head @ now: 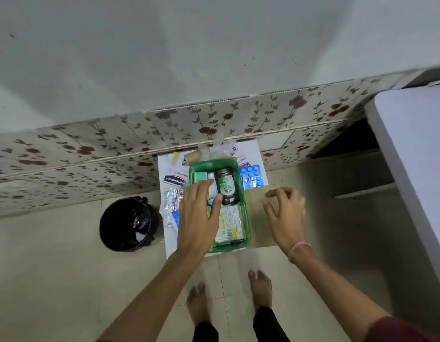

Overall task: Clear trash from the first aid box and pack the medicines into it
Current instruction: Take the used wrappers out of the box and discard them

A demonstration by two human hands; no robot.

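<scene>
The left hand [198, 218] reaches flat into the green box [246, 233], fingers spread and holding nothing, thumb tip touching the dark bottle [226, 186] lying inside. The right hand [284, 213] hovers right of the box over the table [256, 218], fingers loosely curled and empty. Cartons [230, 225] fill the box's near end. Blue blister strips [253, 177] lie at its right, foil strips [171, 206] at its left. A black bin [126, 224] stands on the floor, left.

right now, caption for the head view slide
Left hand reaches into green box of medicines; right hand hovers open beside it.
</scene>
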